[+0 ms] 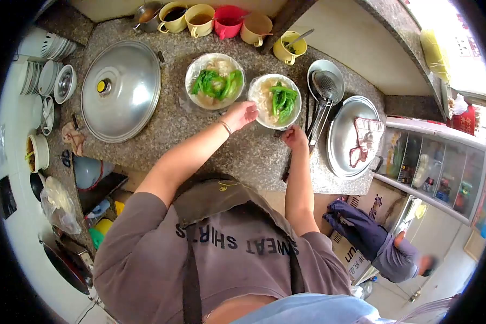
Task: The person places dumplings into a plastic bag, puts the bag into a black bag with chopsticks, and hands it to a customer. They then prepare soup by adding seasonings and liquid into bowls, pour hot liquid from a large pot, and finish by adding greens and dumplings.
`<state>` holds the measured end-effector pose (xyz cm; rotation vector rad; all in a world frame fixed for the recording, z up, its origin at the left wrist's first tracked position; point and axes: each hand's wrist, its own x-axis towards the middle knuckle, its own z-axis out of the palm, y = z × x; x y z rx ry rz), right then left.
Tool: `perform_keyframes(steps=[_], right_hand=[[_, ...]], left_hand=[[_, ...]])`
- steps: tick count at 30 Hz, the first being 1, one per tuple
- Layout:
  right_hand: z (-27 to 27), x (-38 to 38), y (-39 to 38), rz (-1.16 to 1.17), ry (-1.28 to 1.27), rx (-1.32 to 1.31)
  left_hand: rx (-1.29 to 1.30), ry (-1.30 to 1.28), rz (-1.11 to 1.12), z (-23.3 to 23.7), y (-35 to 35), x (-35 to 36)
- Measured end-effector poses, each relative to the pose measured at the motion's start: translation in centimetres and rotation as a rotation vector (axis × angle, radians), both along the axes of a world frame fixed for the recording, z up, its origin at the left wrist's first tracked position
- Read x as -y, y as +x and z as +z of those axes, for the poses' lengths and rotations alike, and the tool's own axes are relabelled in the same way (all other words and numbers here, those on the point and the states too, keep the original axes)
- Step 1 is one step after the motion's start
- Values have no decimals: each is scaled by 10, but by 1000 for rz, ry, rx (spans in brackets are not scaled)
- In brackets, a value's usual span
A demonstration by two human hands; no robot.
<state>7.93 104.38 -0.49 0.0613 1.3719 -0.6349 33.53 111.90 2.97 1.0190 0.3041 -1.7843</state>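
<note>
Bowl [265, 122] of greens is sitting on a speckled counter [240, 156]. Left hand [240, 114], half open, is resting at its left rim, apparently gripping nothing; right hand [295, 137] is curling beside its near edge, any hold being unclear. Uneven pushing is risking a spill, perhaps tipping it toward the other bowl [204, 102] at left.

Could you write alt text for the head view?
A person's left hand and right hand are at the rim of a bowl with leafy greens on a speckled counter; a similar bowl and a large metal lid sit to its left.
</note>
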Motion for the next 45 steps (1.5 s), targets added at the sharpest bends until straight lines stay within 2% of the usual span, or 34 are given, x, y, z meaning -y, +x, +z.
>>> perform_keyframes(steps=[1, 3, 4, 7, 8, 9, 10, 12, 13, 14, 16, 18, 19, 21, 23, 25, 26, 27, 29, 30, 31, 32, 33, 34, 35, 37, 39, 40, 41, 43, 44, 45], right_hand=[[6, 5, 0, 0, 3, 2], [21, 22, -4, 56, -211, -120], [30, 34, 1, 0, -227, -90], [70, 56, 32, 151, -641, -222], [76, 60, 36, 144, -640, -222], [81, 62, 39, 218, -745, -289], [83, 62, 41, 292, -847, -355], [88, 46, 40, 218, -827, -283], [90, 38, 36, 148, -809, -215], [87, 35, 30, 316, -840, -405], [83, 25, 31, 508, -824, -572], [47, 34, 21, 728, -902, -800], [49, 38, 21, 723, -908, -801], [55, 38, 21, 841, -1069, -1076], [69, 34, 24, 793, -1070, -1054], [80, 30, 22, 158, -964, -307], [90, 25, 16, 127, -984, -229], [109, 19, 15, 116, -1025, -200], [149, 10, 16, 225, -1013, -249], [166, 6, 15, 272, -1049, -313], [169, 9, 10, 370, -1105, -416], [176, 10, 7, 486, -1241, -692], [185, 11, 6, 598, -1366, -978], [193, 11, 8, 528, -1401, -1101], [199, 11, 8, 526, -1410, -1105], [212, 8, 9, 459, -1469, -1110], [223, -2, 20, 506, -1492, -1040], [232, -6, 27, 639, -1549, -1003], [240, -9, 33, 775, -1599, -959], [254, -10, 43, 1162, -1784, -905], [254, -7, 47, 1242, -1728, -759], [251, -2, 48, 1238, -1725, -759]], left_hand=[[3, -34, 56, 3, -1, 4], [10, -74, 110, 11, -1, 18], [97, -125, 99, 20, 2, 29], [446, -223, 51, 56, 3, 61], [589, -285, -2, 67, 4, 66], [592, -286, -9, 82, 4, 63], [736, -422, -52, 99, 2, 55], [946, -675, -134, 104, -2, 30], [847, -663, -169, 104, -2, 12], [747, -651, -203, 105, -4, -6], [443, -441, -203, 101, -2, -41], [384, -392, -217, 96, -7, -71], [328, -341, -226, 94, -8, -79], [312, -340, -212, 91, -8, -90], [300, -342, -199, 90, -5, -92], [494, -499, -120, 95, 1, -86], [592, -536, -102, 96, 5, -82], [647, -531, -107, 122, 10, -74], [800, -651, -35, 146, 16, -53], [799, -652, -31, 154, 19, -40], [794, -776, -38, 161, 22, -25], [790, -902, -43, 165, 23, -12], [792, -911, -34, 167, 19, 0], [794, -1035, -70, 166, 13, 10], [795, -1160, -108, 163, 7, 19], [884, -1183, -143, 156, -1, 29], [1124, -1213, -458, 152, -6, 36], [1276, -1223, -499, 151, -12, 38], [1278, -1223, -496, 150, -17, 40], [1212, -1162, -807, 157, -31, 40], [1430, -1339, -625, 119, -41, 51], [1429, -1341, -631, 122, -42, 49]])
